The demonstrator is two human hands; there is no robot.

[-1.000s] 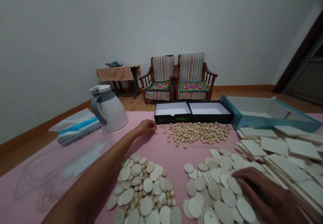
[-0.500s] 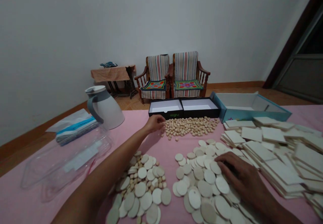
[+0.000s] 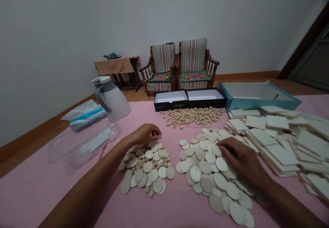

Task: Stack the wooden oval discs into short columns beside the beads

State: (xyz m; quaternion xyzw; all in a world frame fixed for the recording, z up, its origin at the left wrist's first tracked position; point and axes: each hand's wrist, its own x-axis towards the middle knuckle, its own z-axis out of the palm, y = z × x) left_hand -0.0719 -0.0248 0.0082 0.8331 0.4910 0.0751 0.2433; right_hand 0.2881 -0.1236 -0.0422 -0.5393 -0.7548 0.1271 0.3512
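Head view: left fingers (image 3: 154, 129) curled, right fingers (image 3: 230, 146) spread on pale discs (image 3: 205, 167), apparently empty.

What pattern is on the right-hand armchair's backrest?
The armchair's backrest has vertical red and dark stripes on a pale ground, clearest in the head view.

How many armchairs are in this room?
2. The left armchair and the right armchair stand side by side near the wall, beyond the black box. More could be out of view.
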